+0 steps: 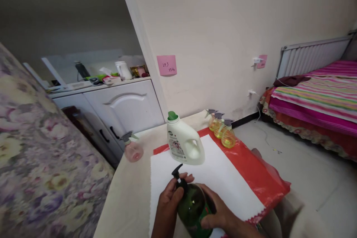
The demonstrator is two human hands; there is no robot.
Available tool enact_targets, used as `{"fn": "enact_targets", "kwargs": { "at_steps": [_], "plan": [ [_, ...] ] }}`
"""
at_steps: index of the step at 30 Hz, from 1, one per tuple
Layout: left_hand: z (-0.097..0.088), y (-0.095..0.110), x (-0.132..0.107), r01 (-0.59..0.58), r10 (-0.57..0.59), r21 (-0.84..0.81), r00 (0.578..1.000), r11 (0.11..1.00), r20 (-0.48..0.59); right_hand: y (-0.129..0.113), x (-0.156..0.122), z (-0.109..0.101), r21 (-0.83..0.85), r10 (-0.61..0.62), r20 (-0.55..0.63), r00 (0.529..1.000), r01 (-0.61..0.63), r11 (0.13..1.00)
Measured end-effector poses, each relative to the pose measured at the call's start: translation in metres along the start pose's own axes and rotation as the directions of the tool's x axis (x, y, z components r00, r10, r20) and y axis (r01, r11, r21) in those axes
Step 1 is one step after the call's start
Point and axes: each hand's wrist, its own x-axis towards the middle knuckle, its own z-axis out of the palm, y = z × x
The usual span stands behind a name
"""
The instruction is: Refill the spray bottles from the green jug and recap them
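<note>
Green bottle (pixel 192 208) was low-centre in view, over the near edge of the white sheet (pixel 223 171), tilted slightly. Its black pump head (pixel 177 174) was on top, nozzle pointing left. Both grips were on it. My left grip (pixel 169 201) was closed round the neck just under the pump, thumb + fingers wrapped. My right grip (pixel 220 217) was closed round the lower body from the right, fingers across the front. Couldn't tell if the bottle base touched the sheet, as hands + frame edge hid it.

The white sheet lay on a red plastic sheet (pixel 251 167), both on the bench (pixel 131 193). A white jug (pixel 185 145) w/ green cap stood upright at the far edge of the white sheet, well apart from my grips. A pink spray bottle (pixel 133 150) stood on bare bench just left of the jug, not touching it. Three yellow spray bottles (pixel 223 130) were bunched close together at the far corner of the red sheet.

Behind that was the wall w/ a pink note (pixel 166 65). A white cabinet (pixel 125 106) was far left. A bed (pixel 315 100) w/ striped cover was on the right, across the floor.
</note>
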Motion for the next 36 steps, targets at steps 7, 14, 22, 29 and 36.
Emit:
{"fn": "enact_targets", "kwargs": {
  "at_steps": [7,14,22,29,36],
  "plan": [
    [0.006,-0.014,0.002,-0.083,0.098,0.081,0.976,0.993,-0.193,0.016,-0.007,-0.007,-0.267,-0.083,-0.197,0.977,0.028,0.963],
    [-0.004,-0.003,-0.001,0.001,0.002,-0.044,0.997,0.999,0.082,-0.004,-0.002,-0.001,0.031,0.055,0.03,0.998,-0.056,0.998],
    [-0.004,-0.016,0.005,-0.069,0.075,0.045,0.984,0.997,-0.163,0.006,-0.002,-0.004,-0.11,-0.049,-0.126,0.991,0.035,0.993],
    [-0.007,-0.01,0.004,-0.028,0.029,-0.039,0.999,0.999,0.023,-0.008,-0.002,-0.001,0.049,0.023,0.006,1.0,-0.023,0.999],
    [0.001,-0.017,0.006,-0.043,0.041,-0.01,0.984,0.999,-0.176,-0.001,0.0,-0.003,-0.038,-0.025,-0.077,0.997,0.022,0.999]
  ]
}}
